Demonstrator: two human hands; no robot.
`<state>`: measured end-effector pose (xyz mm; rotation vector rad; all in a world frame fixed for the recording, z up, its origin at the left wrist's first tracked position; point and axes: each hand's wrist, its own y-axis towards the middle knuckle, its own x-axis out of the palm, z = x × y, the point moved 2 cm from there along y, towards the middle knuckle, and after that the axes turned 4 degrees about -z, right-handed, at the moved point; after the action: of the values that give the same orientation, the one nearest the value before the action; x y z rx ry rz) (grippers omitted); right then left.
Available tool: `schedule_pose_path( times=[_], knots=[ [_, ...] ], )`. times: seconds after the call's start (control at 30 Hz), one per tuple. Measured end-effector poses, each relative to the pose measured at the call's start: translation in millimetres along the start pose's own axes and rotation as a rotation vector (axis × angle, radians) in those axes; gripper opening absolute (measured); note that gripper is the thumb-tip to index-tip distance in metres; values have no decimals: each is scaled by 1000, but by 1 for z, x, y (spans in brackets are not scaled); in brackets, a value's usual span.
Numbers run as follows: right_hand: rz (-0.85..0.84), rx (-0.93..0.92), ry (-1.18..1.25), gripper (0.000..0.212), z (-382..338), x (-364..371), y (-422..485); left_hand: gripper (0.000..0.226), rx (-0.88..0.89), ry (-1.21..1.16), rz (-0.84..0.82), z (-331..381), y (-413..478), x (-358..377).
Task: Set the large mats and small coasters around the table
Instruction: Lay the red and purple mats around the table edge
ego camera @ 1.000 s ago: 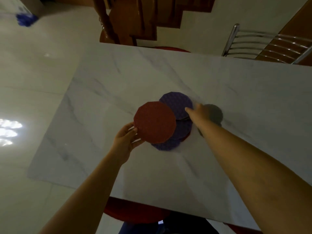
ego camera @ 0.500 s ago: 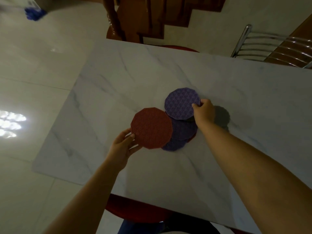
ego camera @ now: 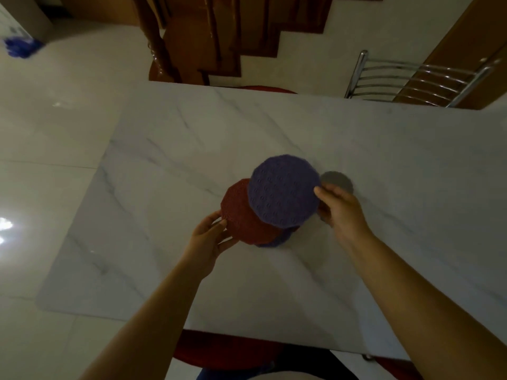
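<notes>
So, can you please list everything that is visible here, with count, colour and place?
purple mat: one, purple, lifted over the pile, in the right hand's grip
red mat: one, red, partly under the purple mat, in the left hand's grip
pile: count hidden, purple edge showing under the red mat, mid table
table: one, white marble
metal chair: one, chrome, far right of the table
wooden stairs: brown, beyond the table
red seat: one, under the near table edge
blue thing: one, on the floor, far left, too blurred to name
left hand: one, at the red mat's left edge
right hand: one, at the purple mat's right edge
</notes>
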<state>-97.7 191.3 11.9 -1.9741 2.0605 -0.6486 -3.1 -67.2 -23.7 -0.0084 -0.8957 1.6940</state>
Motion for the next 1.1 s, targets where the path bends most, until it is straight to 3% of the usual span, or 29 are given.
schedule_pose_path(
  times=[0.13, 0.27, 0.4, 0.7, 1.1],
  knots=[
    [-37, 18, -91, 13, 26, 7, -14, 24, -11, -1, -62, -2, 0, 11],
    [84, 9, -139, 26, 37, 1, -17, 25, -14, 6, -119, -4, 0, 20],
    [91, 54, -169, 18, 43, -2, -20, 24, -25, 44, -162, -8, -1, 26],
    [145, -89, -397, 32, 41, 7, -31, 25, -95, 64, -132, -15, -5, 26],
    [96, -79, -409, 30, 46, 17, -32, 24, -73, 133, -72, -18, -7, 15]
  ],
)
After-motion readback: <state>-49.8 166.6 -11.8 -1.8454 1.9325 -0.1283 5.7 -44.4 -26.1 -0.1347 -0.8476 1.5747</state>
